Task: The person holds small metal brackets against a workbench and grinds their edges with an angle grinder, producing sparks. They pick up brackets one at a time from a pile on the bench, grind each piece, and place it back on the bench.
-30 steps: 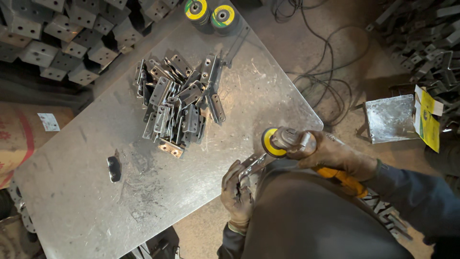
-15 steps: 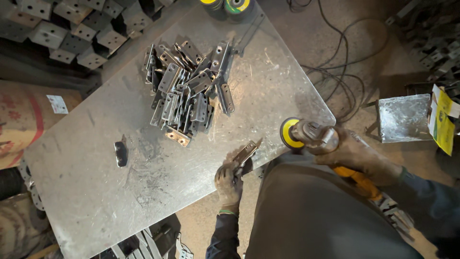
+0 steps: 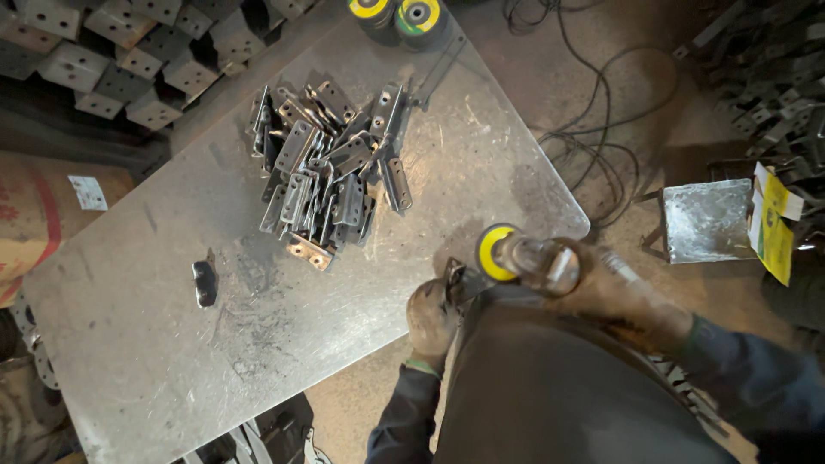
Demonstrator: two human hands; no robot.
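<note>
Moved: my left hand (image 3: 432, 320) has slid w/ the small bracket (image 3: 455, 279) to the table's near edge, and the grinder (image 3: 537, 265) is now right against it
Far left: dark magnet-like lump (image 3: 204, 283) lies alone on the steel table (image 3: 155, 369), well apart from the work
Pile: heap of metal brackets (image 3: 331, 176) sits mid-table, within reach
Left hand: gloved, fingers pinched round the bracket, holding it at the edge so the disc can reach
Grinder: yellow disc (image 3: 494, 252) touching the bracket
Right hand (image 3: 623, 296): wrapped tight on the grinder body to steady it
Top: two spare discs (image 3: 400, 15) parked at the far edge
</note>
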